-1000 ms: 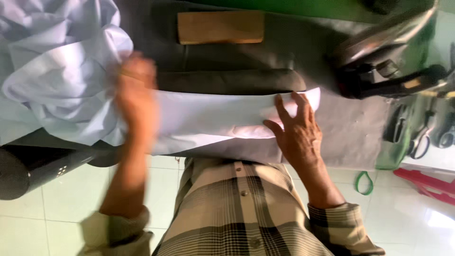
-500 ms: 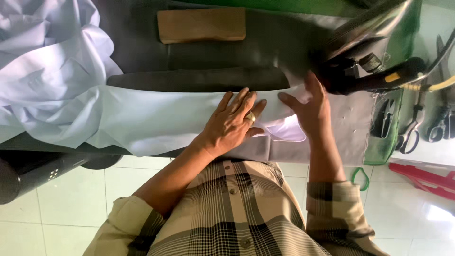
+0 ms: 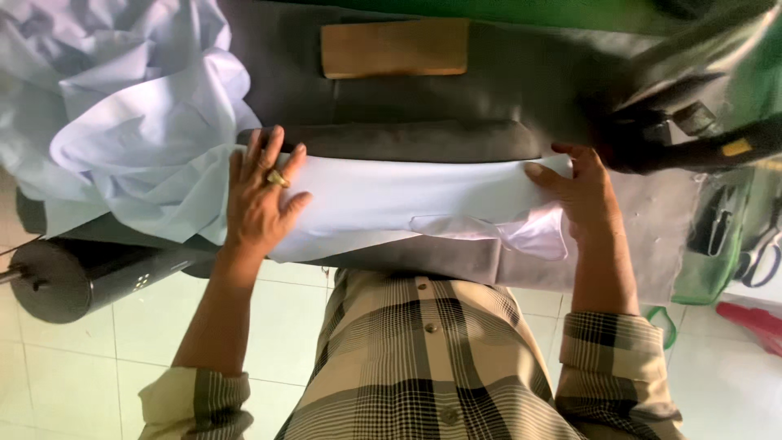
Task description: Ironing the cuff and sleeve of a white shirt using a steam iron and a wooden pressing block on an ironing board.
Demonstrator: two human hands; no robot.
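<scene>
Two hands, one white cloth, one wooden block.

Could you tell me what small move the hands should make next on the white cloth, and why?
Probably slide the right hand outward to flatten the folded flap. The left hand already pins the cloth flat on the grey pad, and that end is creased.

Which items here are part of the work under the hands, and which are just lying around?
In use: left hand and right hand flat on pale blue fabric strip; grey padded board.
Lying about: tan rectangular block; scissors in green pouch; black cylinder.
</scene>
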